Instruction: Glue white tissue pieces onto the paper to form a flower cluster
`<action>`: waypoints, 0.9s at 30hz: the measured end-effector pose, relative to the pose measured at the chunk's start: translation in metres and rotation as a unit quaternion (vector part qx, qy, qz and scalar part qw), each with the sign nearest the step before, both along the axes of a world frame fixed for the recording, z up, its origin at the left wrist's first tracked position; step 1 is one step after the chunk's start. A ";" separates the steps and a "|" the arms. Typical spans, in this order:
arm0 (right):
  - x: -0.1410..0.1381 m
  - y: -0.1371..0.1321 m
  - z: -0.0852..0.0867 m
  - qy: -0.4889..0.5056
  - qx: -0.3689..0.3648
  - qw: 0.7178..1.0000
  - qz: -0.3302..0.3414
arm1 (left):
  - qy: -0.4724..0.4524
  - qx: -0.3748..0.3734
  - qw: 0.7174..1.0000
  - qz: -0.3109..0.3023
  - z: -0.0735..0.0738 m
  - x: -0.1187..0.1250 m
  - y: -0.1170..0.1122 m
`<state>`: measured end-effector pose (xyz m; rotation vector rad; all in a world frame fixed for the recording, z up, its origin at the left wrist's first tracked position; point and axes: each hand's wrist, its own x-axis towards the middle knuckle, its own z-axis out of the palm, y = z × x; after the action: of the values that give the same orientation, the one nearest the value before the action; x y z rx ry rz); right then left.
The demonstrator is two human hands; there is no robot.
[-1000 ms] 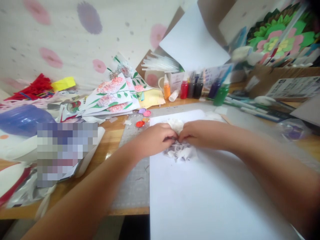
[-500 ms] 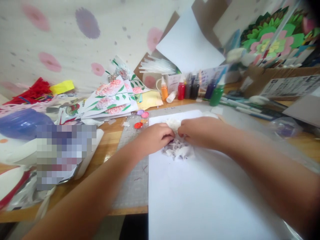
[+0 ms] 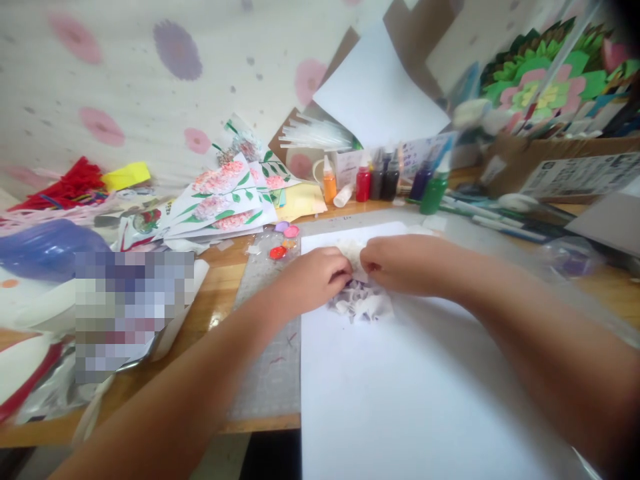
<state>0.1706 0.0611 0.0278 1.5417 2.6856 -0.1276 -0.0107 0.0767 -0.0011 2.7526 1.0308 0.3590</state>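
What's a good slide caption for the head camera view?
Left hand and right hand, side by side at pale scraps on a white sheet, colored bottles behind.

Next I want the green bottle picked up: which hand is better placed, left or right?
Probably the right hand: it is nearer the green bottle, which stands beyond it; the left hand would need to reach across. Both hands are at the white scraps; whether either grips one is unclear.

left hand and right hand, both curled inward, nearly meet.
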 end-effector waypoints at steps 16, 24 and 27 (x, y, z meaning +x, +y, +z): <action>0.020 0.009 0.007 0.048 -0.009 0.998 -0.051 | 0.045 0.013 0.999 -0.025 0.006 -0.002 -0.003; 0.098 0.042 0.007 -0.003 -0.090 0.957 -0.274 | 0.021 0.033 0.999 -0.019 0.005 0.002 -0.005; 0.104 0.045 0.001 -0.013 -0.136 0.951 -0.276 | -0.010 0.050 0.999 0.016 0.004 0.003 -0.004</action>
<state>0.2744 0.1057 0.0284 2.1133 2.0280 -0.4660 -0.0077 0.0722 0.0032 2.8163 1.0830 0.4535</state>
